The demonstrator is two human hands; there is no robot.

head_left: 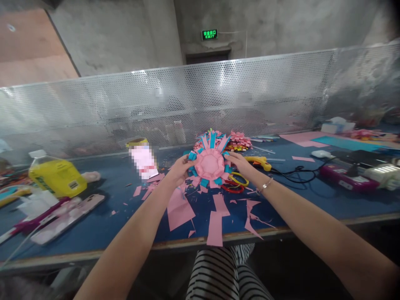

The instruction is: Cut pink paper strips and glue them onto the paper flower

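Note:
Between my two hands is a round paper flower (211, 164), with a pink centre and pink and blue folded petals around its rim. My left hand (181, 168) pinches its left edge, and my right hand (239, 161) grips the right edge. Longer pink and blue strips stick up at its top. Below it on the blue table lie cut pink paper pieces (180, 210) and small scraps. Scissors with red and yellow handles (239, 180) lie just under my right hand. Behind the flower sits a pile of pink and multicoloured paper decorations (239, 141).
A yellow glue gun (261, 161) with a black cable lies right of my hand, near a purple power strip (348, 178). At left stand a yellow liquid bottle (58, 177) and a phone (68, 218). A perforated metal screen (175, 104) closes the table's back. Pink and blue sheets (346, 142) lie far right.

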